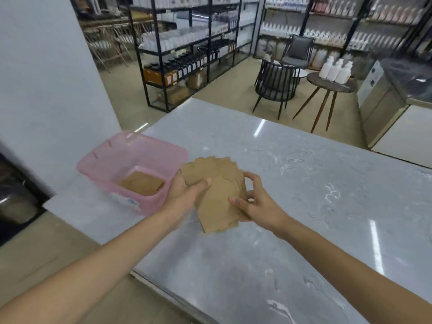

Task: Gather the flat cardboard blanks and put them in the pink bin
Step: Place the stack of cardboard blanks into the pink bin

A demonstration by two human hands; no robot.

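A fanned stack of flat brown cardboard blanks (215, 190) is held above the grey marbled tabletop (292, 183), its far edges splayed toward 12 o'clock. The left hand (184, 195) is closed on the stack's 9 o'clock edge, thumb on top; the right hand (252, 202) pinches the 3 o'clock edge, fingers curled around it. The sheets look light, thin and stiff, yet liable to slide over one another, so gripping opposite edges and squaring them seems wise. At 9 o'clock, just beside the stack, sits the translucent pink plastic bin (131, 160), with brown cardboard already lying inside.
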